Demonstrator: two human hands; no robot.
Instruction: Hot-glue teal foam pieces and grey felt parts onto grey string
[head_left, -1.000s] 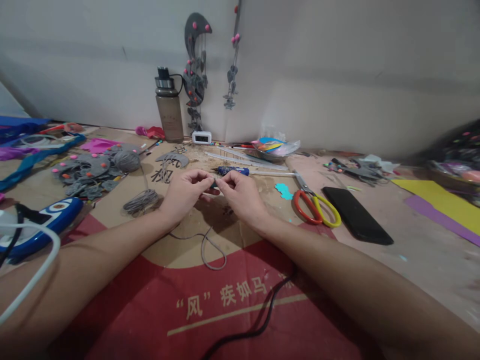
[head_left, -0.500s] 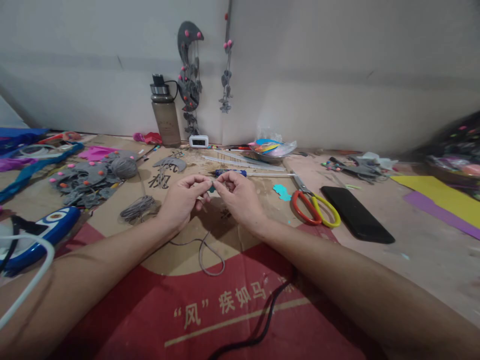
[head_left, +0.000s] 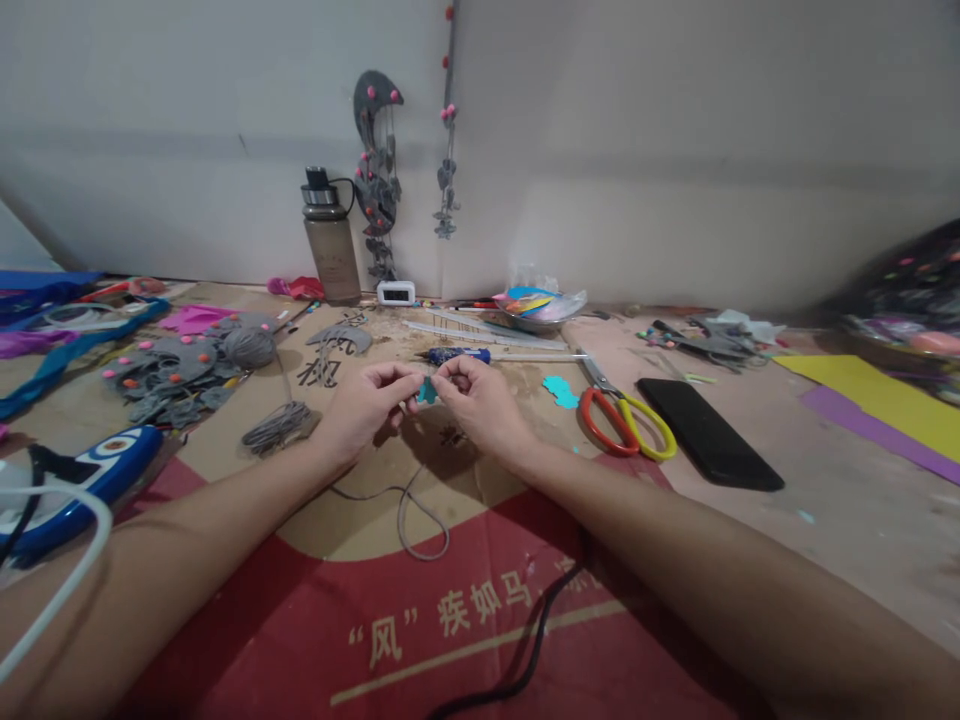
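Between my fingertips is a small teal felt-like cutout [head_left: 427,390], partly covered by the fingers. My left hand [head_left: 373,405] pinches its left side, and my right hand [head_left: 478,400] pinches its right side. A thin grey cord [head_left: 403,515] runs from under my left wrist and loops on the cardboard below; whether it joins the cutout is hidden. A glue-gun-like blue tool [head_left: 461,355] lies just beyond my hands. To the right are a turquoise cutout [head_left: 561,391] and scissors [head_left: 616,415] with one red and one yellow handle.
Right of the scissors lies a black phone [head_left: 709,432]. A bundle of grey cord [head_left: 277,428] and grey felt pieces [head_left: 176,365] lie left. Against the wall stand a bottle [head_left: 331,245] and a small white clock [head_left: 396,293]. A black cable [head_left: 536,640] crosses the cardboard in front.
More of the teal cutout now shows between my fingertips. My hands stay close together, and the whole view has shifted slightly downward in the picture.
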